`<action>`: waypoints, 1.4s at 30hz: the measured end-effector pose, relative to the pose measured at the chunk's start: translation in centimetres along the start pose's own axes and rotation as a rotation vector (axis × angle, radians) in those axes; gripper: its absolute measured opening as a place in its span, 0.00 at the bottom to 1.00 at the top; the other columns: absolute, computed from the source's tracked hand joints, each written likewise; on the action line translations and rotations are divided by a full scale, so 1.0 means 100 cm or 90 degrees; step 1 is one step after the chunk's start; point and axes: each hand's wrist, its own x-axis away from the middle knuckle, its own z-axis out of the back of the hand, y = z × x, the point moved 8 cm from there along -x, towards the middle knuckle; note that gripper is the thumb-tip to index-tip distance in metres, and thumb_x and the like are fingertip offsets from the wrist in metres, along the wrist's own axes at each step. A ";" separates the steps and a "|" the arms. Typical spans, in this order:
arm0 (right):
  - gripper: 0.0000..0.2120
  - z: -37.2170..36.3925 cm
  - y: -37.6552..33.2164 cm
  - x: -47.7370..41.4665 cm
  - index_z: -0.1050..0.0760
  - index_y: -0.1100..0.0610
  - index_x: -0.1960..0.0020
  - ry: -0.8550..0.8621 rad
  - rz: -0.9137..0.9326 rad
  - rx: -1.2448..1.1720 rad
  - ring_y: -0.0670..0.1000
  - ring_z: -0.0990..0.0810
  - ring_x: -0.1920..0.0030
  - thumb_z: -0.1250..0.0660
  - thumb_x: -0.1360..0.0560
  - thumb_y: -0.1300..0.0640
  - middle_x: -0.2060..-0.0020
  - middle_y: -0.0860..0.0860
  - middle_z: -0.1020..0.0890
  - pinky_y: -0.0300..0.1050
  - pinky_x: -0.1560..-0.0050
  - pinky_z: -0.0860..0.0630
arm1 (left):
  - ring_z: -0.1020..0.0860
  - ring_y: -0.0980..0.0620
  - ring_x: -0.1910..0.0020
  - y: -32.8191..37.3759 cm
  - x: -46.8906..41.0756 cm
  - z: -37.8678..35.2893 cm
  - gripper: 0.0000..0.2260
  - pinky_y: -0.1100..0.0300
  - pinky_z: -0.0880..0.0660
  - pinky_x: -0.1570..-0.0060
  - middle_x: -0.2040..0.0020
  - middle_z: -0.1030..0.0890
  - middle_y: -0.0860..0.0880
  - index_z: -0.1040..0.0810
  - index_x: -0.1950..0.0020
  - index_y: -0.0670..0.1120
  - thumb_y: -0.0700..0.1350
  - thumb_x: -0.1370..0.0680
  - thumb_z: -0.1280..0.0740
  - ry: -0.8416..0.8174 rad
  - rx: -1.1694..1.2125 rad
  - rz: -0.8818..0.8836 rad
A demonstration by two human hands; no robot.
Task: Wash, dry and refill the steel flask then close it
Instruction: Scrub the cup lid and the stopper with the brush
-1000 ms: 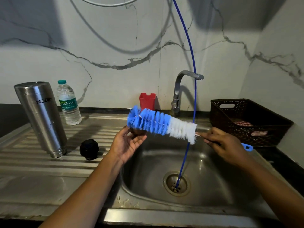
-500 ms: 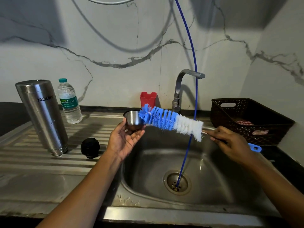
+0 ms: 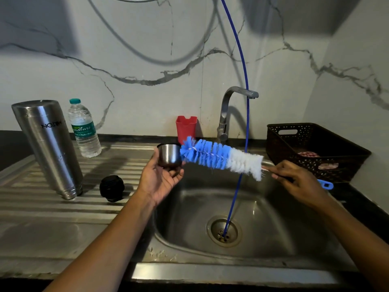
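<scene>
Gripping the brush [image 3: 221, 158], your right hand [image 3: 299, 182] held it near-level, tip frame-left beside the cup [image 3: 169, 155] your left hand [image 3: 162, 182] clasped.

- The single view comes from a camera on the person's head; it looks forward and down over the sink [image 3: 210, 272].
- It is near: both forearms [image 3: 105, 239] enter from the bottom edge, and the left hand [image 3: 162, 182] and right hand [image 3: 301, 184] sit at the middle of the frame.
- Beyond the fingers [image 3: 276, 172] the marble wall [image 3: 126, 49] fills the upper half; the wide lens bends the lines at the edges.
</scene>
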 end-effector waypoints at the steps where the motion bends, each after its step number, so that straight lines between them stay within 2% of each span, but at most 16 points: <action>1: 0.17 -0.001 0.000 -0.001 0.22 0.49 0.40 0.001 0.003 -0.001 0.46 0.24 0.60 0.38 0.27 0.49 0.57 0.42 0.25 0.53 0.63 0.24 | 0.18 0.48 0.58 0.000 -0.001 0.000 0.26 0.59 0.21 0.63 0.53 0.18 0.40 0.26 0.39 0.40 0.59 0.28 0.37 0.003 -0.003 -0.002; 7: 0.20 -0.017 -0.033 -0.010 0.28 0.43 0.36 -0.018 0.073 -0.033 0.45 0.26 0.59 0.43 0.26 0.43 0.56 0.42 0.28 0.37 0.63 0.30 | 0.17 0.51 0.64 0.001 -0.004 0.002 0.18 0.55 0.19 0.63 0.59 0.16 0.45 0.21 0.46 0.44 0.56 0.22 0.41 -0.009 -0.013 -0.017; 9: 0.21 -0.018 -0.034 -0.009 0.29 0.43 0.35 -0.034 0.082 -0.036 0.45 0.26 0.60 0.43 0.26 0.40 0.57 0.42 0.29 0.35 0.62 0.31 | 0.17 0.51 0.63 0.000 -0.004 0.000 0.20 0.56 0.19 0.63 0.59 0.16 0.46 0.17 0.51 0.45 0.56 0.21 0.43 -0.016 -0.012 -0.015; 11: 0.20 -0.010 -0.019 -0.007 0.25 0.45 0.37 -0.017 0.055 -0.042 0.46 0.25 0.60 0.42 0.25 0.40 0.57 0.43 0.28 0.40 0.63 0.29 | 0.17 0.50 0.60 0.002 -0.002 -0.001 0.20 0.57 0.19 0.63 0.55 0.16 0.45 0.19 0.46 0.44 0.57 0.22 0.42 -0.014 -0.004 -0.016; 13: 0.16 -0.001 0.000 -0.004 0.24 0.49 0.39 0.010 0.017 -0.035 0.46 0.24 0.60 0.38 0.25 0.47 0.57 0.42 0.26 0.45 0.62 0.28 | 0.19 0.50 0.60 0.003 -0.003 0.001 0.21 0.57 0.21 0.62 0.54 0.18 0.43 0.24 0.41 0.43 0.58 0.22 0.42 0.000 -0.003 -0.012; 15: 0.15 0.003 0.005 -0.003 0.21 0.51 0.41 0.027 0.008 -0.015 0.46 0.24 0.61 0.37 0.27 0.53 0.56 0.41 0.26 0.47 0.62 0.28 | 0.21 0.49 0.59 0.001 -0.002 0.003 0.22 0.56 0.23 0.61 0.55 0.20 0.42 0.26 0.40 0.42 0.58 0.22 0.42 0.009 -0.003 -0.002; 19: 0.15 -0.004 -0.012 -0.008 0.19 0.53 0.44 0.028 0.023 0.007 0.45 0.25 0.63 0.38 0.27 0.52 0.58 0.44 0.24 0.53 0.62 0.26 | 0.25 0.49 0.60 0.006 -0.001 0.008 0.23 0.57 0.26 0.61 0.58 0.21 0.42 0.26 0.42 0.41 0.59 0.21 0.44 0.034 0.023 -0.013; 22: 0.14 -0.006 -0.020 -0.009 0.23 0.47 0.41 0.030 0.027 -0.017 0.45 0.25 0.61 0.38 0.25 0.51 0.58 0.47 0.23 0.52 0.62 0.27 | 0.23 0.51 0.60 0.012 -0.002 0.008 0.25 0.59 0.25 0.63 0.57 0.20 0.45 0.25 0.40 0.43 0.62 0.25 0.40 0.028 0.019 -0.036; 26: 0.16 -0.014 -0.032 -0.009 0.24 0.48 0.38 0.025 0.047 -0.049 0.42 0.26 0.59 0.34 0.25 0.59 0.59 0.44 0.25 0.47 0.61 0.29 | 0.20 0.53 0.58 0.005 0.000 -0.003 0.20 0.62 0.22 0.66 0.55 0.17 0.48 0.21 0.44 0.47 0.60 0.22 0.42 -0.016 -0.009 -0.030; 28: 0.14 -0.015 -0.028 -0.009 0.22 0.51 0.39 0.030 0.043 -0.061 0.40 0.26 0.59 0.34 0.25 0.56 0.59 0.41 0.26 0.44 0.60 0.30 | 0.21 0.53 0.57 0.004 0.001 -0.004 0.20 0.63 0.22 0.65 0.53 0.18 0.47 0.21 0.44 0.47 0.61 0.25 0.36 -0.020 -0.013 -0.033; 31: 0.17 -0.003 -0.010 -0.008 0.24 0.52 0.39 0.043 0.002 -0.085 0.43 0.24 0.57 0.37 0.25 0.46 0.55 0.41 0.25 0.36 0.60 0.29 | 0.19 0.50 0.59 0.004 0.001 -0.006 0.36 0.62 0.22 0.65 0.53 0.17 0.43 0.21 0.43 0.43 0.60 0.44 0.20 -0.042 -0.002 -0.016; 33: 0.14 0.002 -0.001 -0.006 0.24 0.53 0.39 0.043 -0.029 -0.078 0.42 0.24 0.55 0.35 0.24 0.56 0.55 0.41 0.24 0.34 0.59 0.30 | 0.19 0.48 0.59 0.002 0.001 -0.005 0.36 0.61 0.22 0.64 0.52 0.18 0.41 0.24 0.38 0.40 0.60 0.39 0.23 -0.045 0.003 -0.004; 35: 0.14 -0.001 -0.010 -0.007 0.23 0.53 0.39 0.041 -0.014 -0.066 0.43 0.24 0.56 0.35 0.24 0.60 0.56 0.41 0.24 0.41 0.57 0.28 | 0.19 0.48 0.59 -0.002 0.001 -0.006 0.26 0.60 0.22 0.64 0.50 0.19 0.41 0.25 0.37 0.42 0.58 0.27 0.35 -0.047 0.007 0.001; 37: 0.13 -0.012 -0.023 -0.011 0.22 0.51 0.40 0.023 0.002 -0.063 0.45 0.24 0.58 0.35 0.24 0.58 0.56 0.42 0.25 0.51 0.57 0.28 | 0.18 0.49 0.60 -0.005 0.002 -0.006 0.19 0.60 0.21 0.64 0.52 0.19 0.42 0.23 0.42 0.43 0.56 0.23 0.40 -0.045 0.003 -0.002; 39: 0.13 -0.018 -0.025 -0.013 0.22 0.48 0.41 0.016 -0.002 -0.077 0.47 0.24 0.59 0.34 0.24 0.58 0.57 0.43 0.25 0.54 0.57 0.28 | 0.19 0.49 0.60 -0.004 0.003 -0.008 0.22 0.60 0.21 0.64 0.52 0.19 0.42 0.22 0.44 0.43 0.58 0.30 0.30 -0.046 0.005 -0.016; 42: 0.12 -0.005 -0.008 -0.008 0.24 0.46 0.42 0.043 -0.027 -0.077 0.47 0.23 0.59 0.35 0.25 0.51 0.56 0.42 0.25 0.59 0.56 0.26 | 0.19 0.48 0.60 0.000 0.002 -0.011 0.40 0.61 0.21 0.65 0.52 0.17 0.42 0.22 0.41 0.42 0.59 0.48 0.18 -0.076 0.007 -0.002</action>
